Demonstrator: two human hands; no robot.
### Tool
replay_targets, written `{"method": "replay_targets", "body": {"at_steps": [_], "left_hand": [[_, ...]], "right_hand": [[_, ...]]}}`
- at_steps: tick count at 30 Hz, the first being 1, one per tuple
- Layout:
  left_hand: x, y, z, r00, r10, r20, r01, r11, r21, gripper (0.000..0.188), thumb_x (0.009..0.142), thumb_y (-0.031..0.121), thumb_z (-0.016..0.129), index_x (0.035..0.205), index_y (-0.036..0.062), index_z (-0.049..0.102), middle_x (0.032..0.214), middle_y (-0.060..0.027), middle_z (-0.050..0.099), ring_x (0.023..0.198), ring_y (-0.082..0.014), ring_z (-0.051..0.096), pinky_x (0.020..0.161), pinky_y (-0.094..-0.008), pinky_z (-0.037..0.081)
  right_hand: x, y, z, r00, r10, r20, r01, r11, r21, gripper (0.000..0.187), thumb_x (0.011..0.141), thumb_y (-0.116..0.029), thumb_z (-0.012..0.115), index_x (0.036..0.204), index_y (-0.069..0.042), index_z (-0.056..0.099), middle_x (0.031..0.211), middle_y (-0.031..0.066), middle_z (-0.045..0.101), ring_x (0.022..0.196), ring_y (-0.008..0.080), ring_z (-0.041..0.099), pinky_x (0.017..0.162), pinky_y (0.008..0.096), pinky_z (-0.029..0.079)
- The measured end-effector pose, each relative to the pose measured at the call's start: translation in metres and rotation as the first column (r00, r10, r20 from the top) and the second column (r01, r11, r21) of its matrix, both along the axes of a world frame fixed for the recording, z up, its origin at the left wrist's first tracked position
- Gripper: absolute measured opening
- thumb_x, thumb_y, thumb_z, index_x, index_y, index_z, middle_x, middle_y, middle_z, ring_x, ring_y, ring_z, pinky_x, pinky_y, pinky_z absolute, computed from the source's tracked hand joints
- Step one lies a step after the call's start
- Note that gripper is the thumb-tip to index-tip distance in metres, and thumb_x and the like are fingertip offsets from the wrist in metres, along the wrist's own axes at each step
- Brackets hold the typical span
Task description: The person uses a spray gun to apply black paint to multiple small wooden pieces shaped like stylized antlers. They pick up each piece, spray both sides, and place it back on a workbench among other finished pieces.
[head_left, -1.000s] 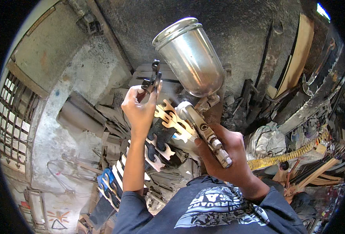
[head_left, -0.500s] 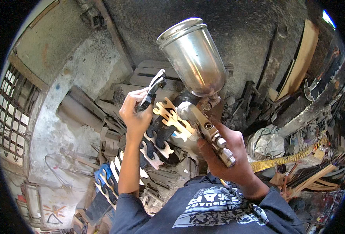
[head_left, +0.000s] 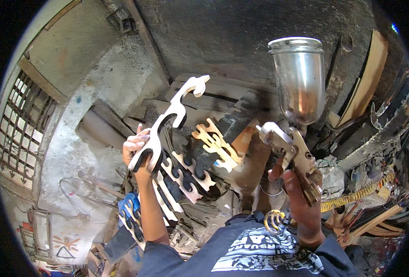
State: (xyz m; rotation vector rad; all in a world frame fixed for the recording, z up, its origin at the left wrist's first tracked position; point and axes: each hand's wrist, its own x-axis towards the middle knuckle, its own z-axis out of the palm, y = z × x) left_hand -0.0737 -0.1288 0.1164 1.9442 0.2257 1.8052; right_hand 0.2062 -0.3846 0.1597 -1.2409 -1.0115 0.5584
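Observation:
My left hand (head_left: 137, 147) grips the lower end of a curved, hooked wooden piece (head_left: 155, 137), holding it up at a slant. Its broad face is pale and its edges look black. Over on the right, my right hand (head_left: 302, 205) is wrapped round the handle of a metal spray gun (head_left: 293, 144). A shiny cup (head_left: 300, 85) stands upright on top of the gun. The gun is apart from the wooden piece. Beyond and between my hands, pale yellow cut-out wooden pieces (head_left: 213, 144) lie by a dark board, and more hooked pieces (head_left: 196, 171) lie nearer.
A yellow coiled hose (head_left: 359, 197) runs along the right side. Planks (head_left: 364, 78) lean against the dark wall at the back right. Wood strips (head_left: 371, 219) are piled at the lower right. To the left are a barred window (head_left: 22, 131) and a stained wall (head_left: 82, 152).
The wooden piece has turned from edge-on to show its broad face. My right hand has carried the spray gun right, away from it, and the cup has come upright.

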Motion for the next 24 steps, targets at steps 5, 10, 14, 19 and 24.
{"method": "replay_targets", "body": {"at_steps": [5,10,14,19,24], "left_hand": [[-0.037,0.000,0.004,0.991,-0.065,0.115,0.075,0.993,-0.088,0.016,0.086,0.008,0.060,0.082,0.0117,0.045,0.085,-0.0067,0.060,0.098,-0.0310,0.065,0.112,-0.0575,0.028],[-0.046,-0.007,0.006,0.993,-0.049,0.110,0.062,0.992,-0.112,0.018,0.085,0.006,0.062,0.086,0.0135,0.046,0.087,-0.0036,0.059,0.094,-0.0263,0.062,0.114,-0.0563,0.026],[-0.039,-0.015,0.004,0.991,-0.020,0.132,0.034,0.994,-0.101,0.018,0.085,0.005,0.063,0.087,0.0121,0.046,0.089,-0.0064,0.060,0.095,-0.0288,0.063,0.113,-0.0560,0.028],[-0.010,-0.028,0.013,0.986,0.099,0.137,-0.106,0.993,0.045,0.024,0.081,-0.004,0.063,0.090,0.0080,0.044,0.094,-0.0128,0.060,0.096,-0.0303,0.064,0.109,-0.0564,0.035],[0.045,-0.048,0.032,0.765,0.641,-0.058,-0.644,0.761,-0.080,0.034,0.075,-0.007,0.074,0.100,-0.0013,0.052,0.093,-0.0074,0.062,0.083,-0.0126,0.061,0.078,-0.0262,0.051]], "right_hand": [[0.002,-0.002,0.009,0.960,0.248,-0.128,-0.256,0.966,-0.043,0.020,0.091,-0.007,0.060,0.108,0.002,0.053,0.086,0.0089,0.066,0.079,0.0150,0.065,0.070,0.0282,0.051],[-0.011,0.006,0.015,0.966,0.257,-0.015,-0.257,0.966,-0.014,0.015,0.084,-0.009,0.066,0.094,0.001,0.060,0.069,0.0089,0.064,0.058,0.0164,0.064,0.055,0.0287,0.048],[-0.016,0.016,0.018,0.970,0.243,0.022,-0.243,0.970,0.011,0.016,0.084,-0.008,0.066,0.094,0.003,0.059,0.065,0.0111,0.060,0.052,0.0192,0.060,0.050,0.0312,0.045],[-0.021,0.022,0.022,0.971,0.237,0.044,-0.237,0.972,-0.004,0.019,0.086,-0.007,0.064,0.100,0.004,0.057,0.070,0.0123,0.062,0.057,0.0193,0.062,0.053,0.0318,0.047],[-0.025,0.027,0.014,0.974,0.214,0.071,-0.218,0.975,0.043,0.023,0.085,-0.005,0.064,0.104,0.005,0.055,0.071,0.0148,0.062,0.058,0.0234,0.064,0.053,0.0336,0.047]]}}
